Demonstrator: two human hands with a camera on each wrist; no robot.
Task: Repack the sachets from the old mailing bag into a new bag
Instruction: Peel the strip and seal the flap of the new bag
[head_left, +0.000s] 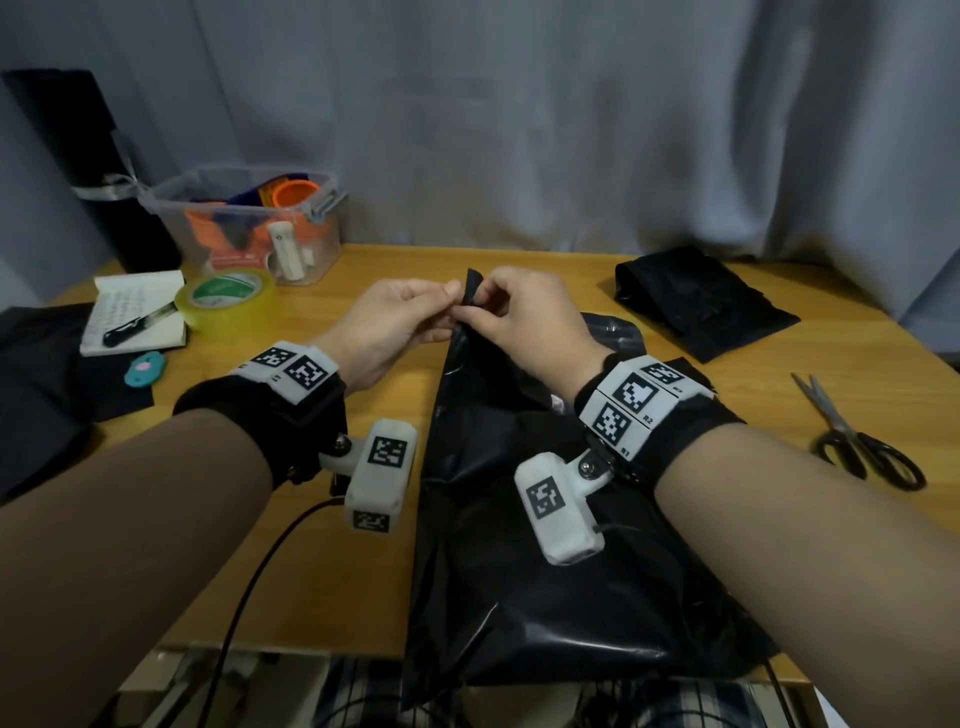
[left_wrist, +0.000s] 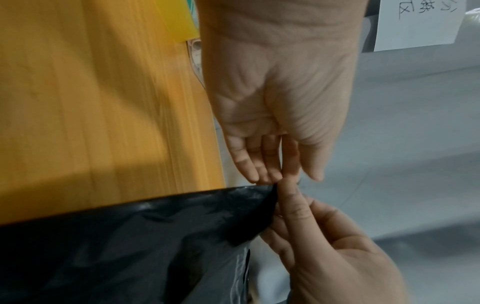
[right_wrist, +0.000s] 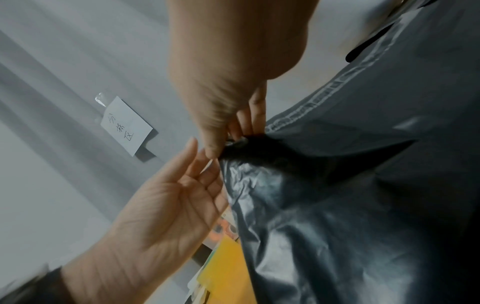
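A black mailing bag (head_left: 519, 545) lies lengthwise on the wooden table (head_left: 363, 545), its far corner lifted off the surface. My right hand (head_left: 493, 297) pinches that corner between thumb and fingers; the pinch shows in the right wrist view (right_wrist: 223, 144) and in the left wrist view (left_wrist: 291, 205). My left hand (head_left: 441, 300) meets the same corner with straight fingers, and its fingertips (left_wrist: 270, 174) touch the bag's edge (left_wrist: 233, 193). The left palm (right_wrist: 166, 205) faces the bag. No sachets are visible.
A folded black bag (head_left: 701, 301) lies at the back right, a grey shiny piece of bag (head_left: 615, 332) beyond my right wrist, scissors (head_left: 862, 447) at the right edge. A tape roll (head_left: 226, 299), notebook with pen (head_left: 135, 317) and clear plastic box (head_left: 249, 223) stand back left.
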